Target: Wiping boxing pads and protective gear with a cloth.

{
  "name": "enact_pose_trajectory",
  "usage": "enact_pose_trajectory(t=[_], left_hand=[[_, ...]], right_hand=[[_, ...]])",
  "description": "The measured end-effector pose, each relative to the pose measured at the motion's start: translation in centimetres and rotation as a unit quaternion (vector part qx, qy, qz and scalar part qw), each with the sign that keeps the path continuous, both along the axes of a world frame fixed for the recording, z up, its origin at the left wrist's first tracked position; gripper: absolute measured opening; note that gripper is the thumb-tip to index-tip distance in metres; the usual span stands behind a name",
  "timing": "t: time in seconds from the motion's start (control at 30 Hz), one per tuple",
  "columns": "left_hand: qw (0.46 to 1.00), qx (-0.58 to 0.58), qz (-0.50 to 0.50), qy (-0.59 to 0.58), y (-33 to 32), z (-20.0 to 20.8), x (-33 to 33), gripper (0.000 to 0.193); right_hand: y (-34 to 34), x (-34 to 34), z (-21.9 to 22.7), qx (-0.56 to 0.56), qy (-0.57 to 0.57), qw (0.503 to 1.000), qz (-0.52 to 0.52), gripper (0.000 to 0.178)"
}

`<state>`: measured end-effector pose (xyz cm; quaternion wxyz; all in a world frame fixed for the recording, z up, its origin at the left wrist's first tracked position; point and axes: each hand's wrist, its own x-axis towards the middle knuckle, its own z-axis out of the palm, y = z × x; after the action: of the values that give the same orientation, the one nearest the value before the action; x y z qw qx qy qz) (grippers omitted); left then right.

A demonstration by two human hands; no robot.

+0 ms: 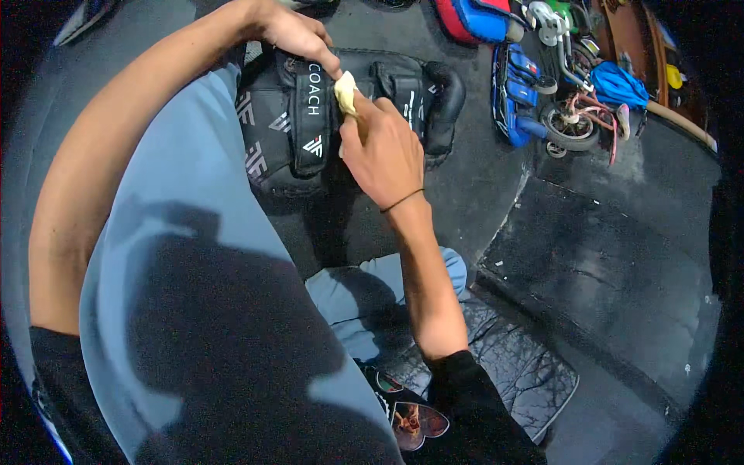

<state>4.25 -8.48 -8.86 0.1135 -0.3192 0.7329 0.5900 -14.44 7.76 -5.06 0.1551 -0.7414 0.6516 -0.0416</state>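
Note:
A black padded body shield with wide straps and pale markings lies on the dark floor. A thick black padded roll curves along its right end. My right hand pinches a crumpled pale yellow cloth against the shield, just right of its broad middle strap. My left hand reaches over from the far side, with its index finger stretched out and its tip beside the cloth. Its other fingers are partly hidden, bent near the shield's far edge.
My raised knee stands close on the left. At far right are a blue pad, a red-and-blue pad, a small bike and a blue cloth. Black mats cover the floor on the right. A quilted dark mat lies below.

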Motion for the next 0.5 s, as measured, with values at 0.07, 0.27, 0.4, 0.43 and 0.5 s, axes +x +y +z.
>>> enact_pose_trajectory(t=[0.07, 0.27, 0.4, 0.43, 0.5], left_hand=[[1.000, 0.014, 0.007, -0.026, 0.4, 0.2, 0.4, 0.084], [0.985, -0.151, 0.083, -0.030, 1.6, -2.9, 0.2, 0.083], [0.999, -0.028, 0.018, 0.020, 0.9, -2.0, 0.3, 0.084], [0.999, -0.036, 0.014, 0.004, 1.0, -1.7, 0.3, 0.085], [0.999, -0.046, 0.003, -0.008, 1.7, -1.3, 0.6, 0.087]], right_hand=[[1.4, -0.1, -0.1, 0.003, -0.015, 1.000, 0.004, 0.031], [5.9, -2.8, 0.9, 0.067, -0.062, 0.995, -0.032, 0.032], [3.4, -2.9, 1.2, 0.007, -0.150, 0.989, -0.019, 0.034], [1.9, -2.4, 1.4, -0.035, -0.139, 0.990, 0.013, 0.035], [-0.7, -1.2, 2.2, 0.000, -0.121, 0.992, -0.027, 0.035]])
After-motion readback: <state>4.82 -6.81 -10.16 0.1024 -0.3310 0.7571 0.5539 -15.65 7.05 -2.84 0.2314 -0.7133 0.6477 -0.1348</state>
